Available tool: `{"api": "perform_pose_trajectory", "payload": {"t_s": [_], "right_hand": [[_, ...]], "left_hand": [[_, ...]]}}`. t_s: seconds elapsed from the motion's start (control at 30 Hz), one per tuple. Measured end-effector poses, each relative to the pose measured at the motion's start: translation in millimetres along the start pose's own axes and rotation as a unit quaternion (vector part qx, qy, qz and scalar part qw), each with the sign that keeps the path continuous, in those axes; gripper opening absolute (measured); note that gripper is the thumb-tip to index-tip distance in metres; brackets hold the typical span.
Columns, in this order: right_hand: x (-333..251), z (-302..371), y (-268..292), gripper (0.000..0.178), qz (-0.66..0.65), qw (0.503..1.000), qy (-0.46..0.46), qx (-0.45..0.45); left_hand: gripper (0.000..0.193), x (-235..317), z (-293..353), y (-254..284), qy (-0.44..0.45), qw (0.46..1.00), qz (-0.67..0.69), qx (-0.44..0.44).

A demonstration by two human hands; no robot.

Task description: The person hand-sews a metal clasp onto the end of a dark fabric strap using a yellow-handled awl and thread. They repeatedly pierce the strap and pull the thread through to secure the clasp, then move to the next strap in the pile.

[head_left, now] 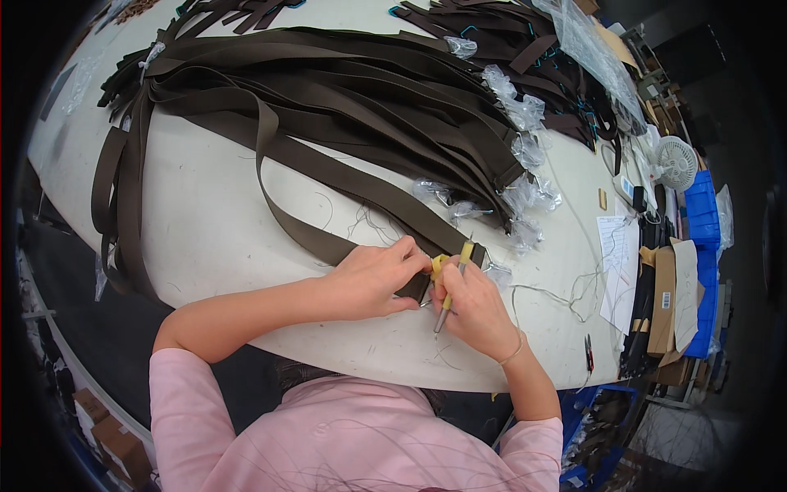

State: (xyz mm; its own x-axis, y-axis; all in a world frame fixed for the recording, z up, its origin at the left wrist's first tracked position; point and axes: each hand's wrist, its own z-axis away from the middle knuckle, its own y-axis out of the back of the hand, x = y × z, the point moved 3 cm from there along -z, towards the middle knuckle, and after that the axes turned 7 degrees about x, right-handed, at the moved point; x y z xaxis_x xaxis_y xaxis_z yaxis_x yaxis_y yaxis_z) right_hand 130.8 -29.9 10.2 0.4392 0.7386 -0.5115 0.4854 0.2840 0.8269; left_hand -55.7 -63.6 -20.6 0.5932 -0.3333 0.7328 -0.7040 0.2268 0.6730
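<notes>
My left hand [373, 279] is closed on the end of a dark brown webbing strap [307, 234], fingers and thumb pinched at its edge. The strap loops back across the table to a large bundle. My right hand [475, 307] grips a slim pen-like tool [443, 316], grey with yellow wrapping and thin at both ends. A small yellow piece [439, 264] shows between my two hands, at the fingertips; what it is I cannot tell. Beneath the tool's upper end lies another strap end [478, 256] with clear plastic by it. My fingers partly hide the tool's contact with the strap.
A thick bundle of brown straps [328, 82] fills the far table, its right ends wrapped in clear plastic [525, 148]. More straps with blue edging [566, 90] lie far right. Small snips [589, 353], papers [616, 262], a white fan [675, 164] and blue bins [701, 213] stand rightward. Loose threads lie about.
</notes>
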Motion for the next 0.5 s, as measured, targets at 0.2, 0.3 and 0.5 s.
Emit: {"api": "perform_pose_trajectory", "payload": {"t_s": [0.2,0.3,0.5], "right_hand": [[-10,-7,-3,0.025,0.022,0.998,0.055,-0.027],[-9,-5,-7,0.026,0.026,0.998,0.054,-0.032],[-7,-1,-7,0.027,0.042,0.997,0.067,0.009]], "left_hand": [[0.049,-13,3,6,-0.063,0.994,0.085,0.011],[0.047,-14,4,10,-0.018,0.991,0.132,-0.033],[0.037,-15,4,11,-0.004,0.982,0.187,-0.023]]}}
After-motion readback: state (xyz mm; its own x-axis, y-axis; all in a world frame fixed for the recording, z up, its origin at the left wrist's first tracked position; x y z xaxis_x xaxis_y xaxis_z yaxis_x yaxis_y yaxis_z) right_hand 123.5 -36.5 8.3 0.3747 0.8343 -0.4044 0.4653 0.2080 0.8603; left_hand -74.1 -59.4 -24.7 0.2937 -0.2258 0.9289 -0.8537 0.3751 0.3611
